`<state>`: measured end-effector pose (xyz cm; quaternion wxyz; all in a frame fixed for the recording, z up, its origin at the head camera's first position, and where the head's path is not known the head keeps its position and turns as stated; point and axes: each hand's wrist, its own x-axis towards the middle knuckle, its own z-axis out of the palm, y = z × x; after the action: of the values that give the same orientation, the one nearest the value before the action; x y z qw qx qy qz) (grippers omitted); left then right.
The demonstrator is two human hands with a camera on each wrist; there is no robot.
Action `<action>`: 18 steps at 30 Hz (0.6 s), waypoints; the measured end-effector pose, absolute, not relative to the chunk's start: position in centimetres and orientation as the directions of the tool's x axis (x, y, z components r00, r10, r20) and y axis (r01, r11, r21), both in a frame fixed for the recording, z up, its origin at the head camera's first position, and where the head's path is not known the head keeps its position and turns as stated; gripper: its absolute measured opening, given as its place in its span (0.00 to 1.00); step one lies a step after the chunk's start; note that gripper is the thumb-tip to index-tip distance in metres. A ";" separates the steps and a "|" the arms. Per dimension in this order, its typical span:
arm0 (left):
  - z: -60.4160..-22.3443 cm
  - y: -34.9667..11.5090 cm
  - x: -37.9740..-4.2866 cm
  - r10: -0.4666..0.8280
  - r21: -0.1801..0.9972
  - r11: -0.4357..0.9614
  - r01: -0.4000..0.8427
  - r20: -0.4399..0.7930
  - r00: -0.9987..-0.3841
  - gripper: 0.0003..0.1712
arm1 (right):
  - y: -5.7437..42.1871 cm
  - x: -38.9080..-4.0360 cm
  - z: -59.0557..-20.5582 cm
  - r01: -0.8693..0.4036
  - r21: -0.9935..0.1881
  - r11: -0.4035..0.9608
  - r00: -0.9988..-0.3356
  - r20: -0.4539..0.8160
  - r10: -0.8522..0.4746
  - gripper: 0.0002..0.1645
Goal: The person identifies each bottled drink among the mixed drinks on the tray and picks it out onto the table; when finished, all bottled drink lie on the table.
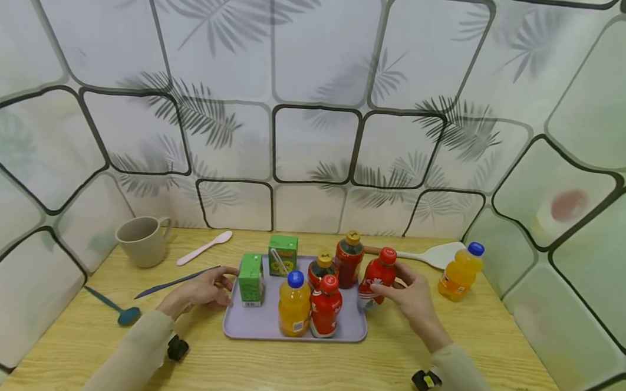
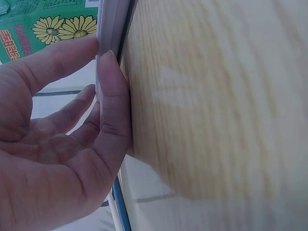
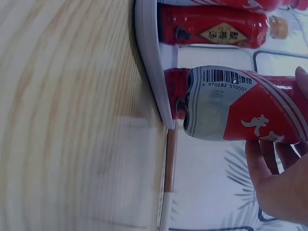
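Observation:
My right hand point(image 1: 412, 298) grips a red and white bottle point(image 1: 379, 277) with a red cap, holding it up at the right edge of a lilac tray point(image 1: 260, 328). In the right wrist view the bottle's base point(image 3: 195, 103) hangs clear of the tray rim. My left hand point(image 1: 207, 291) holds the tray's left rim between thumb and fingers, beside a green drink carton point(image 1: 251, 279). On the tray also stand another green carton point(image 1: 283, 255), an orange juice bottle point(image 1: 293, 306), another red bottle point(image 1: 326, 308) and two dark red, yellow-capped bottles point(image 1: 349, 262), one partly hidden.
Left of the tray lie a blue ladle point(image 1: 126, 315), a dark blue slim utensil point(image 1: 175, 281) and a pink spoon point(image 1: 204, 247), near a grey-beige mug point(image 1: 143, 242). Behind my right hand is a white spatula point(image 1: 440, 255); an orange juice bottle point(image 1: 460, 273) stands at the right.

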<state>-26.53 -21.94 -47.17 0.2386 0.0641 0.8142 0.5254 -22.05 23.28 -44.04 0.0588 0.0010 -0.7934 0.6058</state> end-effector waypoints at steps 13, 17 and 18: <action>-47.2 -22.0 -26.3 0.360 0.889 0.433 -0.148 -0.321 -0.876 0.44 | 26.8 -21.1 -43.8 -0.087 -0.970 0.225 -0.981 0.123 0.150 0.45; -47.2 -22.0 -26.4 0.361 0.891 0.428 -0.152 -0.322 -0.875 0.44 | 28.4 -20.8 -43.9 -0.066 -0.963 0.260 -0.977 0.115 0.178 0.46; -47.2 -22.0 -26.4 0.362 0.891 0.427 -0.151 -0.322 -0.875 0.44 | 28.8 -20.6 -43.9 -0.050 -0.961 0.271 -0.976 0.105 0.189 0.47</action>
<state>-26.42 -22.00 -47.17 0.2417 0.0652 0.8094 0.5312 -20.64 28.80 -43.86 0.0996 -0.0439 -0.7909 0.6022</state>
